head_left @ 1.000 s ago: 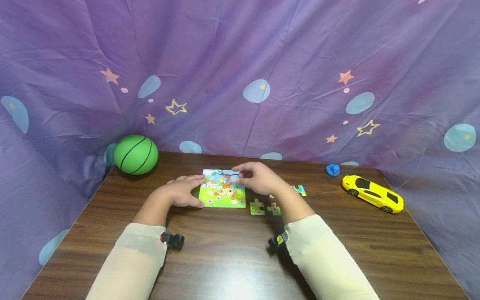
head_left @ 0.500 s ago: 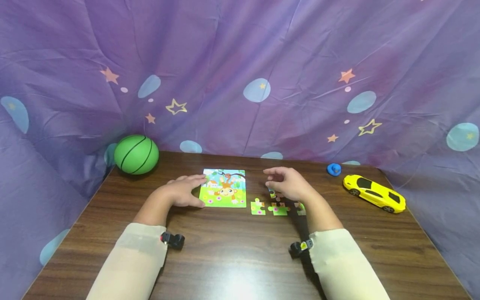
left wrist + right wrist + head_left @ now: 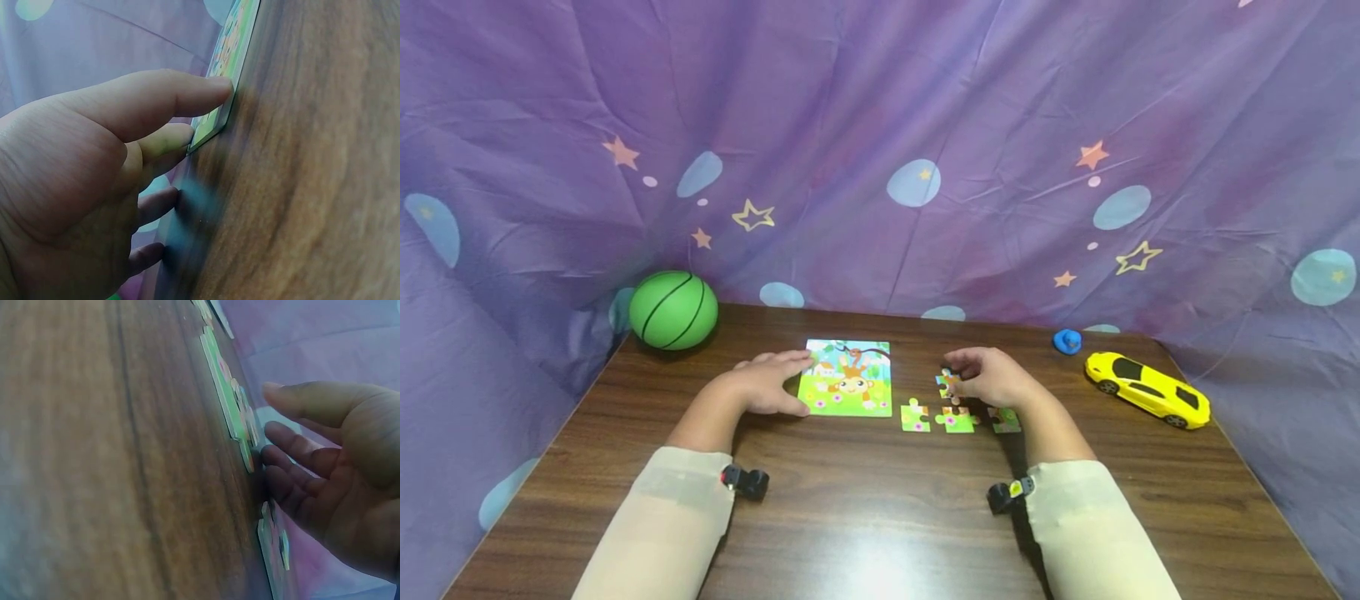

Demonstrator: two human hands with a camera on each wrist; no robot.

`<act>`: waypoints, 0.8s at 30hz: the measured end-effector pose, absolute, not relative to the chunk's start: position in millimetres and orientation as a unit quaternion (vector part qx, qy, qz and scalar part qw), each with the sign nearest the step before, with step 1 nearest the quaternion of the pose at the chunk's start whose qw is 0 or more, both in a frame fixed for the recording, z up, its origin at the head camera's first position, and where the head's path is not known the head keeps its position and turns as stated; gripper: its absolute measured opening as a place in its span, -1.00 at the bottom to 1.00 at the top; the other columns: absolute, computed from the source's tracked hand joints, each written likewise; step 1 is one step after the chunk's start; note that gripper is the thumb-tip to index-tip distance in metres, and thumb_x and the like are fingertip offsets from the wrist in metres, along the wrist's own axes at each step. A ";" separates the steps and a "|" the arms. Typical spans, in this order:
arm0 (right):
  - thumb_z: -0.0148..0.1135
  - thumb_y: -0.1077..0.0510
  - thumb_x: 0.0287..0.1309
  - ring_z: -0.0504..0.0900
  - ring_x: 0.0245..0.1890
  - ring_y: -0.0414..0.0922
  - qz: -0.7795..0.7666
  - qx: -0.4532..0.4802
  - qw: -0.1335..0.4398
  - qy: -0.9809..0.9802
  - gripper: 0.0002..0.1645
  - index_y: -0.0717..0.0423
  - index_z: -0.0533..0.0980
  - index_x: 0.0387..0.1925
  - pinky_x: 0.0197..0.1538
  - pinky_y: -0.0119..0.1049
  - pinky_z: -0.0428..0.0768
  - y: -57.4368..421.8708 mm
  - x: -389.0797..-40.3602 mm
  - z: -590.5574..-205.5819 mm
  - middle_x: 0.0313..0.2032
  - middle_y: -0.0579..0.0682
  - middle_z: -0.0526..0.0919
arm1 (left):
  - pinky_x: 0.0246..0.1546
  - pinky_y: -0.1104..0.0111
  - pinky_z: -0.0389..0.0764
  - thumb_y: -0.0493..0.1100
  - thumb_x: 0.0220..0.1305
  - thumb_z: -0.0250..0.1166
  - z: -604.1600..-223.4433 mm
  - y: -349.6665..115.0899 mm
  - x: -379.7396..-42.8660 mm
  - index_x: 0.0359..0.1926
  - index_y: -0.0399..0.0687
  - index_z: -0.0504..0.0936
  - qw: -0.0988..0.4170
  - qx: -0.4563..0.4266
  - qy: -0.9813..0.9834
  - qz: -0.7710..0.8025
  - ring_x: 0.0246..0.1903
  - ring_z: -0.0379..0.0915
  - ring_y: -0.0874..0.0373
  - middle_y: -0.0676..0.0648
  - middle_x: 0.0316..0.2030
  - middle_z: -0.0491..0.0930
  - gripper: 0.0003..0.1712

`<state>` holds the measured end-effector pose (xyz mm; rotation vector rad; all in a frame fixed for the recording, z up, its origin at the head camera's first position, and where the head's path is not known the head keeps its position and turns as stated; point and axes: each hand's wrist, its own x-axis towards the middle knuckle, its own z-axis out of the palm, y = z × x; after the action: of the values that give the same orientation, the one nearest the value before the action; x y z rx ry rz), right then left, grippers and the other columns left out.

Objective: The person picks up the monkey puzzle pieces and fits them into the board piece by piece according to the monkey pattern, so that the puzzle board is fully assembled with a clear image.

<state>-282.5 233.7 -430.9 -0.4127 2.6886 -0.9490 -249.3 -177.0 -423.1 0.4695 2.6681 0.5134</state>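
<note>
A square puzzle board (image 3: 848, 379) with a monkey picture lies flat on the table. My left hand (image 3: 765, 383) rests along its left side, thumb at the near corner and fingers at the far one. In the left wrist view the straight thumb touches the edge of the board (image 3: 215, 119). Right of it lie several loose jigsaw pieces: one with blue (image 3: 947, 382), a green one (image 3: 915, 416), a pink-flowered one (image 3: 957, 419) and another at the right (image 3: 1004, 420). My right hand (image 3: 995, 379) hovers low over them, fingers loosely bent; in the right wrist view its fingertips (image 3: 273, 394) hold nothing.
A green ball (image 3: 673, 310) sits at the table's back left. At the back right are a small blue toy (image 3: 1067, 342) and a yellow toy car (image 3: 1147, 390). A purple curtain (image 3: 835, 167) hangs behind the wooden table (image 3: 820, 517).
My right hand has moved from the board's upper right corner rightward, and slightly down, to the loose pieces, uncovering the board's right side. The left hand has stayed in place.
</note>
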 end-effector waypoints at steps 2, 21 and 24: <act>0.53 0.12 0.22 0.67 0.10 0.09 -0.329 -0.140 0.140 0.923 -0.27 0.12 0.55 0.41 -0.38 -0.23 0.71 233.5 -282.8 -430.9 0.17 0.22 0.72 | 0.56 -0.51 -0.04 0.25 0.23 0.43 -423.2 -177.2 -249.5 0.70 0.14 0.19 0.191 0.167 0.950 0.182 0.68 -0.07 -0.35 0.00 0.74 0.03 0.10; 0.54 0.24 0.18 0.58 -0.35 -0.03 -0.312 -0.120 0.114 0.935 -0.23 0.07 0.54 0.43 -0.61 -0.19 0.63 228.8 -284.4 -431.6 -0.01 0.18 0.61 | 0.57 -0.51 -0.04 0.24 0.22 0.43 -423.2 -177.5 -249.8 0.70 0.16 0.19 0.193 0.163 0.950 0.184 0.69 -0.08 -0.33 0.01 0.74 0.03 0.10; 0.48 0.23 0.26 0.55 -0.53 -0.07 -0.325 -0.104 0.120 0.932 -0.29 0.03 0.53 0.44 -0.66 -0.16 0.62 229.6 -283.4 -430.4 0.09 0.23 0.60 | 0.57 -0.50 -0.04 0.23 0.22 0.43 -422.9 -177.0 -249.9 0.70 0.16 0.19 0.194 0.163 0.950 0.185 0.69 -0.08 -0.32 0.01 0.74 0.03 0.10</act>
<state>-283.4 229.6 -430.4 -0.3042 2.7243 -0.9488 -249.9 -177.0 -422.9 0.4572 2.6630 0.5193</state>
